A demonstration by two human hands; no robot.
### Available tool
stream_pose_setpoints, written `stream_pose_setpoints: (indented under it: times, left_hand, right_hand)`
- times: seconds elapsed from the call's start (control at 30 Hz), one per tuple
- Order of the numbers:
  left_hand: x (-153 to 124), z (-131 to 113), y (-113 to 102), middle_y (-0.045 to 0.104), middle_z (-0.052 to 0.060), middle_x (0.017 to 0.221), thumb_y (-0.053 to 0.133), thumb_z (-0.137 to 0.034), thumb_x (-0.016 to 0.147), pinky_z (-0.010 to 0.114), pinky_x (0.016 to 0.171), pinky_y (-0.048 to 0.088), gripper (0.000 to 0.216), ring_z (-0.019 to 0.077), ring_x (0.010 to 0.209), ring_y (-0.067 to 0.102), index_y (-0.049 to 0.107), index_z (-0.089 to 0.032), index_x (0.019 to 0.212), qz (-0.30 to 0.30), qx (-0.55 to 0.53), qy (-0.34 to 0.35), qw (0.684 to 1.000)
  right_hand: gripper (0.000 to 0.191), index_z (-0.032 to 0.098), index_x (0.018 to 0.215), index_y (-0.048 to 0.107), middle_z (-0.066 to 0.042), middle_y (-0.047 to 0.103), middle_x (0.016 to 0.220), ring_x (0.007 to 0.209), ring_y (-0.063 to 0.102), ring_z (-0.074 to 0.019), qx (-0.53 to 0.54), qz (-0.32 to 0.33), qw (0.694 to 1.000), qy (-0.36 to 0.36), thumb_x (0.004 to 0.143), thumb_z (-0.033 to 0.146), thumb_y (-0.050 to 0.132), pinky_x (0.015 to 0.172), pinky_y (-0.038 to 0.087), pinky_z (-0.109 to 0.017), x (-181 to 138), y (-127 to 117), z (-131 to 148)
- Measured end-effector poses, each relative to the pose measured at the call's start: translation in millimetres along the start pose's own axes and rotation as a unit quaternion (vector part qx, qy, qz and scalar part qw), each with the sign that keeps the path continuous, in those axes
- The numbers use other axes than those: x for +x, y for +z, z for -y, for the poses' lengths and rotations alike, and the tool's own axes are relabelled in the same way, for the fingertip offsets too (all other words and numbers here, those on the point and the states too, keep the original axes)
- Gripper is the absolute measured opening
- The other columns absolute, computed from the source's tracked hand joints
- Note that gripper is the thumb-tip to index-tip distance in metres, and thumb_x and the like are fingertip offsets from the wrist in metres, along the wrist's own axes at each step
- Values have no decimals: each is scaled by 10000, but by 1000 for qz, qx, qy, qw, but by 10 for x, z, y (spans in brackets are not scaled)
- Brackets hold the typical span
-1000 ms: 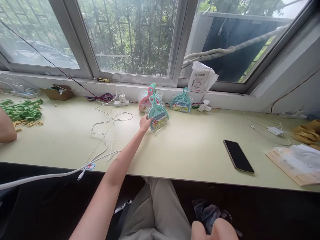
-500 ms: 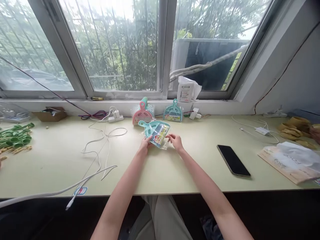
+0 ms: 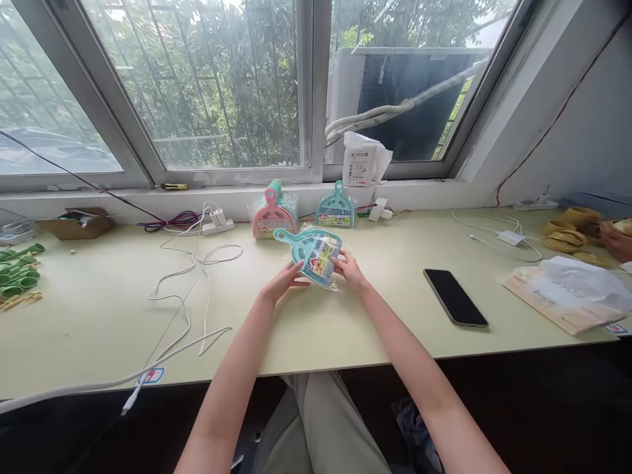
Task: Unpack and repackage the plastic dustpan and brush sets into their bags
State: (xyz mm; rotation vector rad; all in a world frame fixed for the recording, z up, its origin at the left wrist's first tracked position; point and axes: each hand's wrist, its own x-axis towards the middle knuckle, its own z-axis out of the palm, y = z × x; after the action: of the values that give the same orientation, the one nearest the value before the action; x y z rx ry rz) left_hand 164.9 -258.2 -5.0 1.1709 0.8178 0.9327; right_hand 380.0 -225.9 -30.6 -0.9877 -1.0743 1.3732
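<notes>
A teal mini dustpan-and-brush set [image 3: 312, 249] in clear plastic wrap is lifted a little above the pale green table [image 3: 345, 316], its handle pointing left. My left hand [image 3: 284, 280] touches its lower left edge with fingers stretched out. My right hand [image 3: 349, 268] pinches its right side. Behind it, a stack of pink and teal sets [image 3: 271, 212] and a single teal set [image 3: 336, 209] lean against the window sill.
A black phone [image 3: 454, 297] lies to the right. White cables [image 3: 192, 276] trail left of centre, plugged into a charger strip [image 3: 217, 224]. Green plastic parts [image 3: 17, 271] sit far left, a paper and plastic bag [image 3: 567, 299] far right, where another person's hand [image 3: 615, 238] shows.
My left hand pulled the teal set from the sill toward me. My right hand came up from my lap and took hold of its right side. The set now sits closer.
</notes>
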Motion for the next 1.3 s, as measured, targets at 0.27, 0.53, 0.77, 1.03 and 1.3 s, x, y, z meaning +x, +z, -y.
stream_pose_setpoints:
  times: [0.27, 0.53, 0.77, 1.03, 1.3]
  left_hand:
    - [106, 86, -218, 675, 97, 1007, 567, -626, 752, 356, 768, 547, 505, 205, 881, 647, 651, -176, 968, -146, 87, 13, 985]
    - [107, 90, -279, 696, 70, 927, 683, -573, 674, 357, 851, 518, 512, 175, 812, 664, 664, -171, 990, -149, 54, 46, 986]
    - [189, 108, -319, 693, 85, 810, 696, -626, 611, 367, 781, 538, 565, 185, 745, 665, 665, -128, 877, -251, 29, 95, 963]
    - [179, 83, -418, 691, 139, 975, 609, -619, 712, 316, 730, 519, 532, 197, 786, 674, 652, -125, 904, -312, 57, 114, 942]
    - [43, -72, -341, 685, 72, 1053, 577, -543, 780, 299, 856, 447, 438, 209, 995, 625, 628, -223, 1074, -402, 332, 196, 830]
  right_hand:
    - [396, 251, 1068, 409, -19, 681, 980, 845, 679, -172, -1, 32, 999, -15, 750, 225, 645, 876, 549, -418, -100, 28, 47]
    - [499, 281, 1204, 420, -16, 663, 1084, 874, 687, -177, 11, 67, 998, -13, 768, 385, 638, 902, 535, -396, -120, 35, 92]
    - [502, 232, 1055, 501, -46, 703, 950, 863, 674, -205, -6, 22, 999, -29, 643, 322, 771, 838, 559, -418, -129, 64, 92]
    - [551, 219, 1076, 544, -47, 719, 908, 826, 680, -220, -14, 58, 997, -46, 605, 352, 797, 774, 571, -415, -110, -4, 104]
    - [566, 212, 1124, 562, -67, 723, 909, 828, 685, -246, -87, 116, 989, -15, 615, 326, 782, 702, 577, -391, -218, 42, 242]
